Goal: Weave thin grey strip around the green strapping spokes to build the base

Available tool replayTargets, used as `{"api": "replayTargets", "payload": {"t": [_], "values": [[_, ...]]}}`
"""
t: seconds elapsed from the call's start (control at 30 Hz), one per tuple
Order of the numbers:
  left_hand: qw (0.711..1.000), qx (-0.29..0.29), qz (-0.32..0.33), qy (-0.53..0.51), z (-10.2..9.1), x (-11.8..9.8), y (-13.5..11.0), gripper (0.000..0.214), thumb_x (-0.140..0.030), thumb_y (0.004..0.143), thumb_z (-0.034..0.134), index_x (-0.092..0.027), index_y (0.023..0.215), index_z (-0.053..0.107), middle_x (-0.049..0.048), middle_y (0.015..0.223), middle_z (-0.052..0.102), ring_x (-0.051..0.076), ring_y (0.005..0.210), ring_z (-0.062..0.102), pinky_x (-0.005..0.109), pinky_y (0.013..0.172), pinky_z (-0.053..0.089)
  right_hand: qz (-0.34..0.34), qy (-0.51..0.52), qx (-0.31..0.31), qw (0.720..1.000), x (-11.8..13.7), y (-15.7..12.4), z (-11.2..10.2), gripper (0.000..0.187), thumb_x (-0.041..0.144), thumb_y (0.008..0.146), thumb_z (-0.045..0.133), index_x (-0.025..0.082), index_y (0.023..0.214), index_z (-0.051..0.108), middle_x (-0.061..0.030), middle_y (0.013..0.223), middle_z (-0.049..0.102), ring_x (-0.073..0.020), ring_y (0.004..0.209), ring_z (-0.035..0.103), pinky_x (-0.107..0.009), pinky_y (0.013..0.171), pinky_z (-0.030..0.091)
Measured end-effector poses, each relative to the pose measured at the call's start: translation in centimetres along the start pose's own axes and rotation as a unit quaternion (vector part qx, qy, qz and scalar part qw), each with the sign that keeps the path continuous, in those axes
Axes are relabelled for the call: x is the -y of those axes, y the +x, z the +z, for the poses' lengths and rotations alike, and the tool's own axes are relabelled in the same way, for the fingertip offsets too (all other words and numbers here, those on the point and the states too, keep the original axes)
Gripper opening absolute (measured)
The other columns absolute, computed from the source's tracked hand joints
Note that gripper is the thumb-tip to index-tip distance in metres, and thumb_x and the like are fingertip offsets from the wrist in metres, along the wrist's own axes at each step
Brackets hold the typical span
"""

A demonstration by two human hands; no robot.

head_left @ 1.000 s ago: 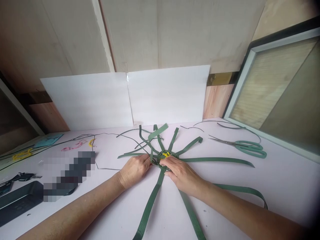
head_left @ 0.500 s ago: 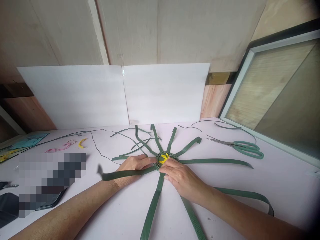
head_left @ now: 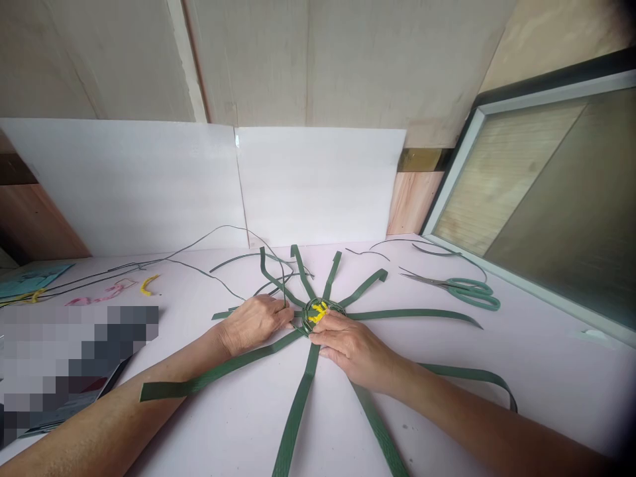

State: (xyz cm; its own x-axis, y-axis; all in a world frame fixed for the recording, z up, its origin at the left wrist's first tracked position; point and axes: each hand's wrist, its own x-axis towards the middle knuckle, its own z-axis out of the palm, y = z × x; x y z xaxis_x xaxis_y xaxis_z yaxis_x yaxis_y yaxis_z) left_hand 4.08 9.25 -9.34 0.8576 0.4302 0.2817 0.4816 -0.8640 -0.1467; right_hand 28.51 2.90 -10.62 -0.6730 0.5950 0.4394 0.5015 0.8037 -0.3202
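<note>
Flat green straps (head_left: pixel 298 391) fan out like spokes from a small round woven centre (head_left: pixel 304 311), which has a yellow tie (head_left: pixel 318 312) in its middle. My right hand (head_left: pixel 350 348) grips the near right side of this centre, thumb and fingers closed on its rim. At the left edge, my left hand (head_left: pixel 258 321) pinches a thin green strand (head_left: pixel 285 286) that rises from the fingers and loops back to the left. One flat strap lies over my left forearm. My fingers hide part of the woven rim.
Green-handled scissors (head_left: pixel 472 291) lie open at the right, near a framed glass pane (head_left: pixel 536 199). Loose thin strands lie at the back. A yellow scrap (head_left: pixel 149 285) and pink string (head_left: pixel 106 291) rest at the left, behind a blurred-out item (head_left: pixel 84 371). White boards (head_left: pixel 322 185) stand behind.
My left hand has drawn back slightly left from the centre, and the thin strand now arches higher. The front left strap has dropped lower across my forearm. The view has shifted a little.
</note>
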Motion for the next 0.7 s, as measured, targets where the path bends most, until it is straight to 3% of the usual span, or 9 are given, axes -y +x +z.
{"api": "replayTargets", "payload": {"t": [0.1,0.2,0.33,0.43,0.5,0.6,0.7], "values": [[0.999,-0.006,-0.018,-0.046,0.3,0.3,-0.1,0.055,-0.056,0.098,0.025,-0.017,0.076,0.057,0.0002,0.067,0.049,0.013,0.056,0.043,0.025,0.053,0.033,-0.009,-0.005,-0.002,1.0,-0.2,0.0,0.0,0.019,0.006,0.088,0.054,0.017,0.096,0.067,-0.007,0.098,0.061,-0.0196,0.095,0.056,-0.034,0.089,0.048],[0.997,-0.023,-0.037,-0.071,0.7,0.4,0.1,0.055,-0.055,0.098,0.028,-0.017,0.072,0.058,0.0006,0.069,0.048,0.013,0.06,0.044,0.024,0.053,0.033,-0.02,-0.012,0.0,1.0,-0.2,0.1,-0.1,0.019,0.007,0.089,0.053,0.017,0.096,0.067,-0.0069,0.097,0.062,-0.0195,0.094,0.056,-0.035,0.088,0.048],[0.994,-0.058,-0.025,-0.088,0.6,0.0,0.5,0.052,-0.05,0.099,0.033,-0.015,0.07,0.06,0.007,0.088,0.053,0.018,0.082,0.049,0.028,0.074,0.044,-0.03,-0.006,-0.006,1.0,-0.1,0.2,-0.2,0.019,0.009,0.09,0.052,0.017,0.098,0.067,-0.0074,0.095,0.062,-0.0204,0.092,0.057,-0.037,0.086,0.049],[0.993,-0.049,-0.024,-0.101,0.5,-0.2,0.7,0.044,-0.043,0.1,0.036,-0.014,0.078,0.062,0.0102,0.108,0.054,0.018,0.091,0.053,0.03,0.082,0.047,-0.025,0.006,-0.016,1.0,-0.2,0.1,-0.1,0.02,0.008,0.089,0.053,0.017,0.099,0.068,-0.0081,0.096,0.063,-0.0213,0.093,0.057,-0.039,0.086,0.05],[0.995,-0.029,-0.02,-0.098,0.4,-0.3,0.7,0.04,-0.039,0.101,0.035,-0.014,0.083,0.061,0.0096,0.109,0.055,0.016,0.086,0.055,0.028,0.078,0.048,-0.018,0.024,-0.024,0.999,-0.4,0.2,0.0,0.02,0.009,0.088,0.053,0.017,0.099,0.069,-0.0085,0.098,0.064,-0.0216,0.096,0.058,-0.039,0.088,0.05],[0.998,0.001,-0.017,-0.065,0.1,-0.6,0.8,0.039,-0.036,0.101,0.034,-0.014,0.081,0.059,0.0061,0.093,0.056,0.013,0.072,0.054,0.025,0.069,0.047,0.006,0.083,-0.033,0.996,-0.7,0.4,-0.2,0.021,0.011,0.089,0.054,0.018,0.099,0.071,-0.008,0.101,0.066,-0.0204,0.098,0.06,-0.037,0.089,0.051],[0.999,0.023,-0.027,-0.026,-0.5,-1.2,0.7,0.036,-0.031,0.101,0.034,-0.014,0.08,0.058,0.0042,0.087,0.055,0.012,0.065,0.052,0.024,0.062,0.045,0.061,0.15,-0.075,0.984,0.0,0.0,-2.3,0.02,0.018,0.092,0.054,0.021,0.101,0.072,-0.0056,0.098,0.069,-0.0183,0.091,0.065,-0.034,0.084,0.055]]}}
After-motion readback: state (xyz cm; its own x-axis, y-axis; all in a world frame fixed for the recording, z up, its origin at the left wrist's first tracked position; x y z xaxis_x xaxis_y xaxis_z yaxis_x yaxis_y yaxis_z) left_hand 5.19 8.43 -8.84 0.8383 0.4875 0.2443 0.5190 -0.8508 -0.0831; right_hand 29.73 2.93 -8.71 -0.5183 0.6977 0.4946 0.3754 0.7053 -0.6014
